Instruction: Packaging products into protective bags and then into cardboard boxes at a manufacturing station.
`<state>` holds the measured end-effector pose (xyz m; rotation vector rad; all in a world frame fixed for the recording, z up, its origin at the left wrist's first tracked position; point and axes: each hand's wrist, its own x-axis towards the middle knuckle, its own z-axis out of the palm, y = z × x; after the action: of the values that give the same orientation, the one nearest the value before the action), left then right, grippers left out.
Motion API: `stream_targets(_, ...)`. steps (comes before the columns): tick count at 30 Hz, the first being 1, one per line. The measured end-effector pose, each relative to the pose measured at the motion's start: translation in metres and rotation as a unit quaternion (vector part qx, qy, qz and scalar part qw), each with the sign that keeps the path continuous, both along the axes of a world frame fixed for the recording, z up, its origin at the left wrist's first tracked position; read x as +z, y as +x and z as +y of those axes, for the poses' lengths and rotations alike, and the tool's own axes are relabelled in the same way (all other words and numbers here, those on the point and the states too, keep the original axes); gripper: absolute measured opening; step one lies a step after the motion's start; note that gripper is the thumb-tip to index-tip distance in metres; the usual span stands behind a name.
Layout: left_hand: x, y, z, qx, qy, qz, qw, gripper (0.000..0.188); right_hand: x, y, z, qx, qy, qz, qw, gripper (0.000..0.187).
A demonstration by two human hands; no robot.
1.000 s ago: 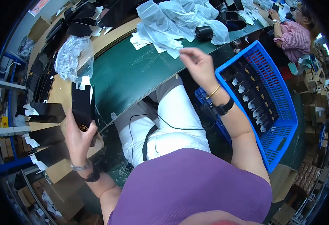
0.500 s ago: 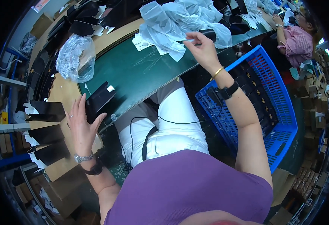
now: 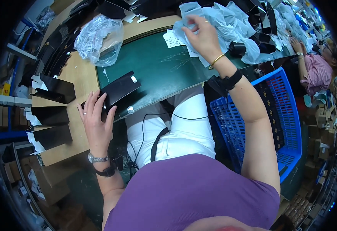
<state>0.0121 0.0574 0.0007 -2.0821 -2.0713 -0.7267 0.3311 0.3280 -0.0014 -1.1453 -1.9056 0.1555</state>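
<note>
My left hand point(image 3: 98, 119) is closed around the near-left end of a long black box point(image 3: 122, 89), its fingers on one side and the thumb on the other. The box lies slanted on the green tabletop point(image 3: 149, 61), with a small white piece at its far end. Over a heap of whitish plastic bags point(image 3: 228, 21), my right hand point(image 3: 205, 36) is raised, thumb and index finger apart; its fingertips are slightly blurred and nothing shows between them. Beside that hand, a black cylindrical object point(image 3: 237, 49) rests among the bags. White paper slips point(image 3: 173, 39) lie at the heap's left.
A clear bag of plastic pieces point(image 3: 99, 40) sits on the brown board. Several folded black boxes point(image 3: 53, 115) stand at the left. At my right is a blue crate point(image 3: 291, 127) holding black boxes point(image 3: 273, 111). A co-worker point(image 3: 317, 71) sits at the far right.
My left hand has closed on the black box, which is turned slightly. My right hand has moved farther over the bags, away from the black cylindrical object. The whole view has shifted.
</note>
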Motion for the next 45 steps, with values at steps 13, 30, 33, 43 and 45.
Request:
stream_targets(13, -0.003, -0.018, -0.015, 0.004, 0.012, -0.021, 1.000, 0.044, 0.002, 0.001, 0.079, -0.145, -0.036, -0.115, 0.982, 0.063)
stream_targets(30, -0.004, -0.053, -0.021, -0.004, 0.017, -0.039, 0.999, 0.044, 0.016, -0.258, 0.023, 0.374, -0.045, -0.281, 0.883, 0.020)
stream_targets(33, -0.006, -0.051, -0.025, -0.005, 0.010, -0.052, 0.999, 0.044, 0.008, -0.308, 0.029, 0.238, -0.141, -0.450, 0.849, 0.026)
stream_targets(43, -0.008, -0.070, -0.020, -0.020, -0.002, -0.067, 0.998, 0.047, -0.030, -0.367, 0.098, 0.140, -0.031, -0.285, 0.948, 0.034)
stream_targets(45, -0.009, -0.069, -0.018, -0.017, -0.005, -0.068, 0.998, 0.047, -0.023, -0.364, 0.102, 0.154, -0.065, -0.303, 0.938, 0.034)
